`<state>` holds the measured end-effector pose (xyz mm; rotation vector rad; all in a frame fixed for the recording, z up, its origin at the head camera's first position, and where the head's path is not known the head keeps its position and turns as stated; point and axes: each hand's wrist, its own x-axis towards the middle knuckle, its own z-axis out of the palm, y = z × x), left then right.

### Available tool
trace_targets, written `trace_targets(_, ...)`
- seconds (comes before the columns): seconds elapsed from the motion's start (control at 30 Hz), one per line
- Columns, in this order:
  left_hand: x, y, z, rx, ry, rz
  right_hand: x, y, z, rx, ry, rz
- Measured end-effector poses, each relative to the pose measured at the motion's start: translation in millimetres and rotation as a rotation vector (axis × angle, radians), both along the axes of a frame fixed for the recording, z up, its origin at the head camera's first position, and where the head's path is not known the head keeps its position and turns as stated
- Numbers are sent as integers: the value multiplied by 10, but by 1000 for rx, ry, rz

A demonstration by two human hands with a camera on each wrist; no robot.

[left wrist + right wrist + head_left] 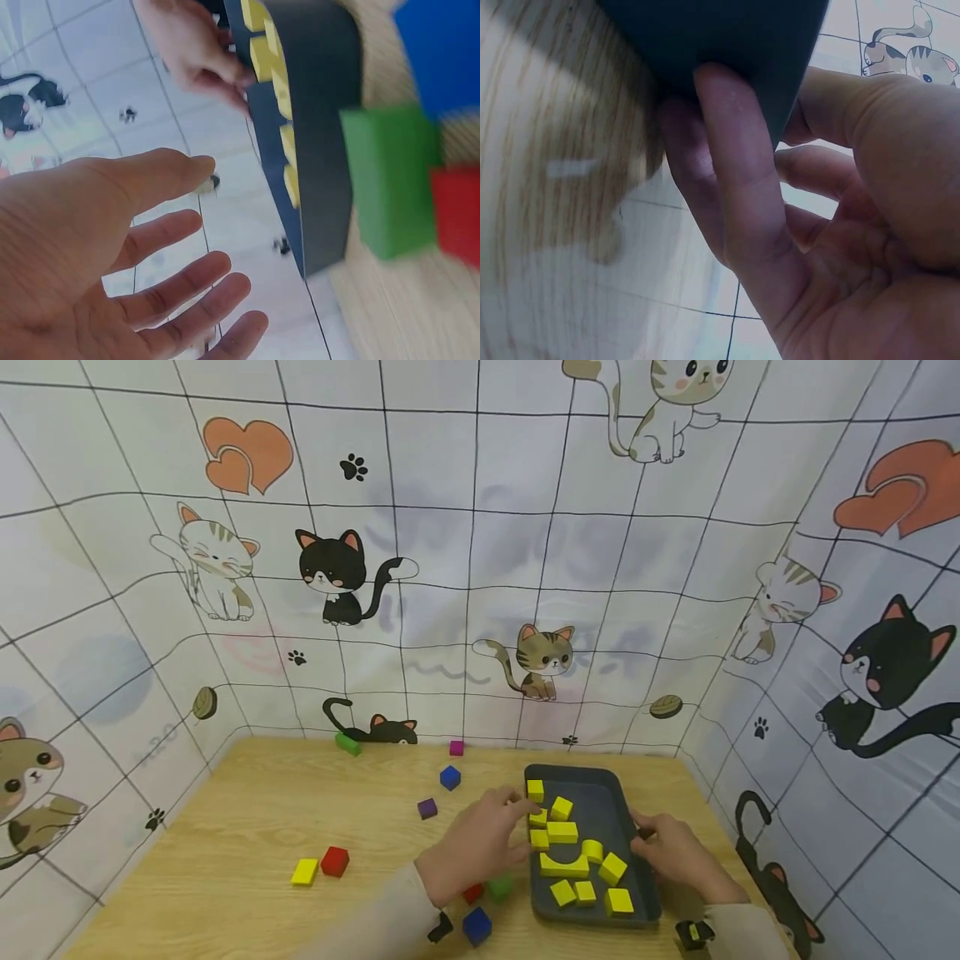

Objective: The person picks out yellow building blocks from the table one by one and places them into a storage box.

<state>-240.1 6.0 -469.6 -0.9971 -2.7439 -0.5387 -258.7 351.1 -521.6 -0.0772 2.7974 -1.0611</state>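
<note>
A dark grey tray [603, 817] holds several yellow blocks [562, 832], among them an arch-shaped block [564, 866] and a short cylinder [592, 851]. My right hand [675, 852] grips the tray's right edge, its thumb at the rim. In the right wrist view, fingers [739, 150] of that hand press against the tray's outer wall. By the tray's left rim is my left hand [480, 843], its fingers spread and holding nothing. In the left wrist view, the palm of the left hand [97, 240] faces the tray wall [324, 150], apart from it.
Left of the tray lie a green block [499, 888], a red block [472, 893] and a blue block [477, 927]. Farther left are a yellow block [304, 872] and a red cube [335, 862]. Purple [427, 808], blue [450, 777], magenta [457, 748] and green [347, 743] blocks lie toward the back.
</note>
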Motion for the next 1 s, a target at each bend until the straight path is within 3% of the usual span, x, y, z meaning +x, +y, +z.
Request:
trace_targets(0.13,13,-381,-31,-2,-13,79,-12,1,-3,-8,3,4)
trace_targets(0.3,46,-861,-133,4,50,179,1,-13,9,-9,4,-5)
trace_targets(0.6,198,-1588,-260,21,76,380,-3,-6,30,3,3,-5)
trace_targets(0.83,290,-2081,-365,25,-30,474,2,10,4,-14,9,7)
trace_targets(1.0,382,-2328,-413,-8,-134,532,14,7,18,-21,24,16)
